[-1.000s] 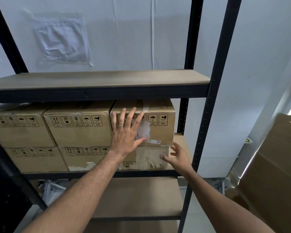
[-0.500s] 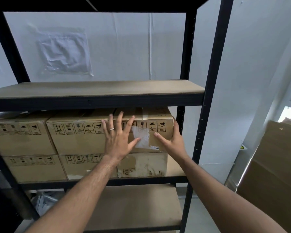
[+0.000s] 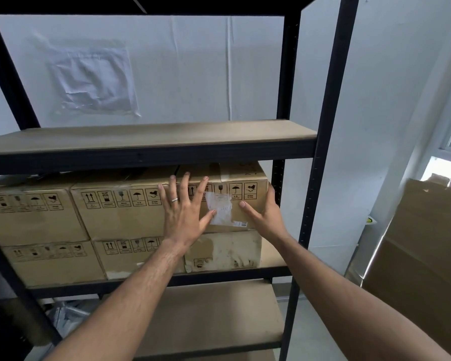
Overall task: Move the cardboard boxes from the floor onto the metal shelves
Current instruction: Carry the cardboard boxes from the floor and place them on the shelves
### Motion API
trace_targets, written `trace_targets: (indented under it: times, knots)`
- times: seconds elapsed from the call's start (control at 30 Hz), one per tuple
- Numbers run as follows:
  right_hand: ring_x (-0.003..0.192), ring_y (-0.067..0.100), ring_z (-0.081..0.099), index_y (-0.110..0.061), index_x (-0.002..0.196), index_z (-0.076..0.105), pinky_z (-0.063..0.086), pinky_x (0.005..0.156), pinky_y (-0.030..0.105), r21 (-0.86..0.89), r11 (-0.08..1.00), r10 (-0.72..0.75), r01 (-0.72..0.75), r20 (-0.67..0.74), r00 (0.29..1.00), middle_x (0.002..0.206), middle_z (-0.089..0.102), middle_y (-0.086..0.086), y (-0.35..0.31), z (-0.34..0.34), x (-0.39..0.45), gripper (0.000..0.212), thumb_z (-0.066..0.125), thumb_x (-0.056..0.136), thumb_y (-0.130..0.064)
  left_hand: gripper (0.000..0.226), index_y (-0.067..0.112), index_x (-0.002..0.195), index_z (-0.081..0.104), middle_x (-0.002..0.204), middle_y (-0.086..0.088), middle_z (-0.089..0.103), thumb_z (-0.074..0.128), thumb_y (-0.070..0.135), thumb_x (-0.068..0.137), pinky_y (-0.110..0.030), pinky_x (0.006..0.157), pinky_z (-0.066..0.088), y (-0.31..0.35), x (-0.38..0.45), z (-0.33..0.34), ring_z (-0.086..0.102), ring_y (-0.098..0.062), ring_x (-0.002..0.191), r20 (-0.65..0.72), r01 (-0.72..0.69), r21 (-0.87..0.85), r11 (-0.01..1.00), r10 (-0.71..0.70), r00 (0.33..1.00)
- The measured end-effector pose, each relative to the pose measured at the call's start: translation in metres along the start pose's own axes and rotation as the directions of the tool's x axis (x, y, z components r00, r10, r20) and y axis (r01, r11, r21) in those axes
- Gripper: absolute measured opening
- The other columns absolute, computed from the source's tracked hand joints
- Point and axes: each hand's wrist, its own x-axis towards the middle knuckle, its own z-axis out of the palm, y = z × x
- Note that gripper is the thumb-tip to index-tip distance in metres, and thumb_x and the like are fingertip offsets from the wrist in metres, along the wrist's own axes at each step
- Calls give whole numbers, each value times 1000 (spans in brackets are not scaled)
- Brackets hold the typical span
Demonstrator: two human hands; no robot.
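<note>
Six boxes (image 3: 125,212) sit stacked in pairs on the middle shelf (image 3: 274,259).

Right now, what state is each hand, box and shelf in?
left hand: flat, fingers spread, pressing the top right box front
right hand: wrapped round that box's right corner
top right box: stacked, sealed
middle shelf: loaded two high
upper shelf: bare
</note>
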Motion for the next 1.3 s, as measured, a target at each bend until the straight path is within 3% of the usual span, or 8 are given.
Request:
trace_targets:
  times: [0.2, 0.37, 0.57, 0.7, 0.87, 1.0, 1.1, 1.3]
  knots:
    - [124, 16, 59, -31, 150, 26, 60, 91, 29, -64, 997, 40, -43, -33, 999, 135, 55, -6, -8, 6, -6, 80, 77, 90, -44, 98, 22, 162, 27, 166, -21, 19, 69, 64, 84, -66, 123, 3, 5, -6, -1, 12, -40, 155, -57, -89, -50, 995, 86, 995]
    - [136, 20, 53, -19, 159, 20, 51, 108, 48, -152, 986, 56, -65, -67, 996, 150, 52, 2, -12, 0, -25, 93, 73, 90, -53, 92, 17, 161, 26, 166, -18, 21, 64, 60, 90, -56, 127, 9, 19, -15, 7, 13, -34, 156, -90, -219, -164, 962, 207, 974]
    - [153, 17, 26, -21, 164, 12, 26, 119, 33, -386, 918, 22, -89, -175, 984, 169, 24, 3, 0, -34, -66, 100, 64, 90, -65, 86, 17, 161, 27, 168, -13, 20, 60, 58, 93, -52, 127, 10, 59, -28, 19, 10, -29, 158, -103, -339, -307, 889, 323, 941]
    - [147, -3, 30, -26, 160, 23, 26, 118, 19, -475, 876, -49, -79, -250, 967, 163, 34, -5, 7, -77, -101, 83, 66, 95, -55, 87, 20, 161, 24, 167, -11, 21, 60, 59, 92, -50, 128, 9, 107, -38, 24, 11, -28, 158, -92, -431, -410, 804, 434, 896]
    - [151, 17, 32, -13, 161, 26, 26, 119, 28, -541, 807, 12, -235, -383, 924, 165, 34, 5, 16, -147, -158, 87, 63, 95, -57, 87, 20, 161, 24, 166, -10, 26, 57, 61, 92, -50, 128, 13, 186, -59, 21, 16, -29, 156, -96, -547, -546, 634, 602, 793]
    - [148, 18, 35, -11, 159, 31, 22, 114, 13, -532, 757, 50, -380, -533, 845, 162, 39, 8, 19, -216, -228, 82, 64, 96, -53, 85, 19, 160, 28, 164, -10, 30, 61, 59, 92, -51, 126, 20, 271, -85, 7, 22, -30, 155, -131, -600, -654, 460, 713, 689]
    - [147, 21, 39, -10, 157, 35, 30, 118, 27, -506, 701, 76, -501, -646, 759, 160, 42, 9, 17, -268, -293, 79, 65, 97, -50, 85, 19, 160, 29, 165, -9, 29, 61, 58, 92, -50, 125, 21, 338, -116, -11, 23, -30, 154, -170, -621, -716, 319, 783, 598]
    - [146, 21, 39, -10, 155, 37, 28, 115, 27, -353, 612, 125, -707, -840, 528, 158, 44, 8, -2, -345, -453, 76, 65, 97, -51, 85, 16, 159, 31, 165, -10, 30, 62, 57, 92, -53, 124, 24, 465, -217, -70, 24, -31, 154, -277, -620, -784, 23, 881, 383]
